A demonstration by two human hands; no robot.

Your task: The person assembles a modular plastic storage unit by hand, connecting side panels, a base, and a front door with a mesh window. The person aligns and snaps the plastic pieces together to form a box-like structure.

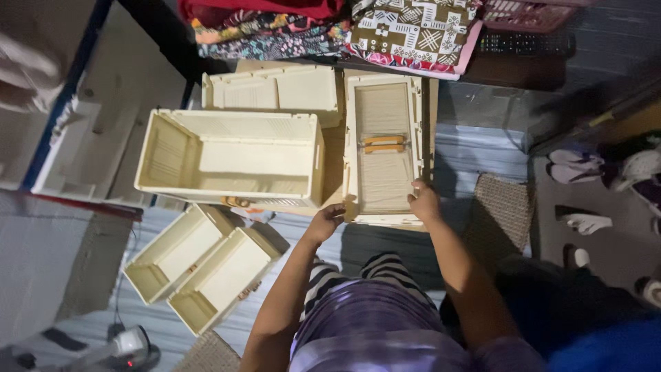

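Observation:
A cream plastic crate (383, 148) with two wooden handles in its middle lies on the floor in front of me. My right hand (424, 200) grips its near right edge. My left hand (326, 219) rests at its near left corner, between it and a large open cream crate (231, 160). Behind these lies another cream crate (275, 88).
Two smaller open cream crates (203, 265) lie at the lower left. Folded patterned cloths (406, 31) are stacked at the back with a remote control (525, 44). A woven mat (501, 210) and shoes (585, 169) are on the right; a small device (127, 342) is bottom left.

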